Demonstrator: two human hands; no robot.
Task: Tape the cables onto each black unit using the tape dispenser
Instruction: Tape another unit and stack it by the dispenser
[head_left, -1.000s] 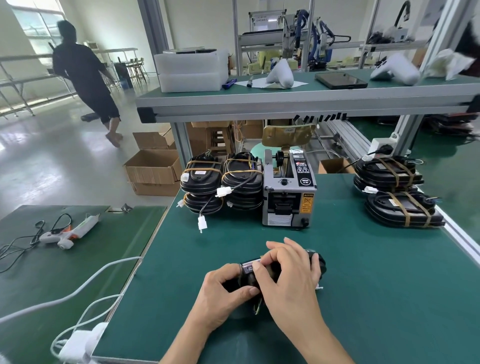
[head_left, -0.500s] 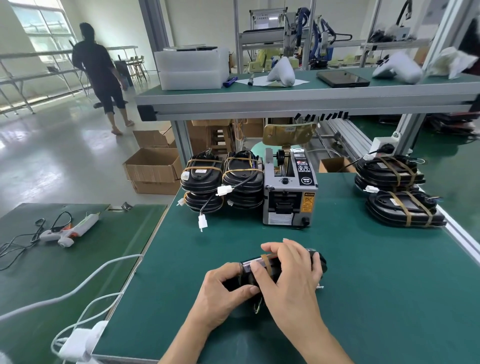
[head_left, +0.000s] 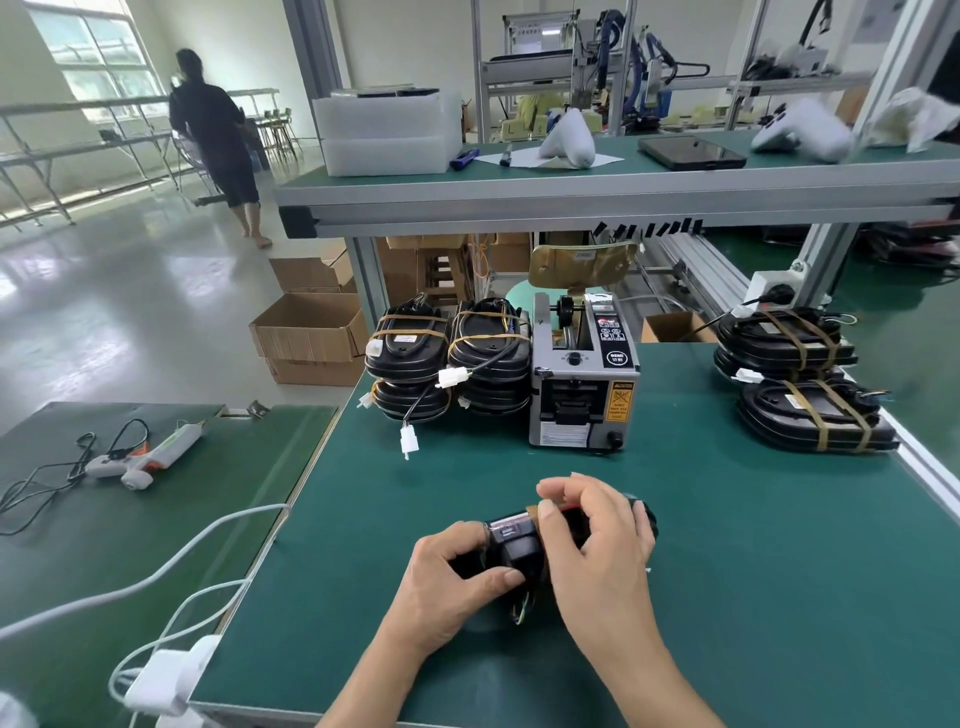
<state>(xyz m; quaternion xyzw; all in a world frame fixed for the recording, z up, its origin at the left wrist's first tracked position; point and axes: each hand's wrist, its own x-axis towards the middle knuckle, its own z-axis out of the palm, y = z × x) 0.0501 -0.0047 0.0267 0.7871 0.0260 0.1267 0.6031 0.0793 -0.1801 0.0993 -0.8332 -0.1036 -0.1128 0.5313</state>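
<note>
1. Head view, looking down on a green workbench (head_left: 727, 545): a person's two bare hands work at about 6 o'clock, near the front edge.
2. Between the hands sits a black unit (head_left: 524, 543), tipped on its side on the bench surface, with thin wires poking out underneath.
3. Left hand (head_left: 457, 582) grips the unit's left end, thumb curled across the near face and fingers wrapped behind.
4. Right hand (head_left: 597, 540) curls over the unit's right part; its thumb and forefinger press a strip of brown tape (head_left: 532, 512) onto the top edge.
5. Tape dispenser (head_left: 582, 384), a grey box, stands at 12 o'clock, well apart from the hands.
6. Left stacks (head_left: 447, 358), at 11 o'clock just beside the dispenser, are black units banded with tape, white connectors dangling.
7. Right stacks (head_left: 800, 384), at 2 o'clock, are more black units with brown tape crossed over them.
8. Progress, as a judgement: many units already look taped, and the one in hand is mid-taping. Whether any untaped units remain cannot be told.
</note>
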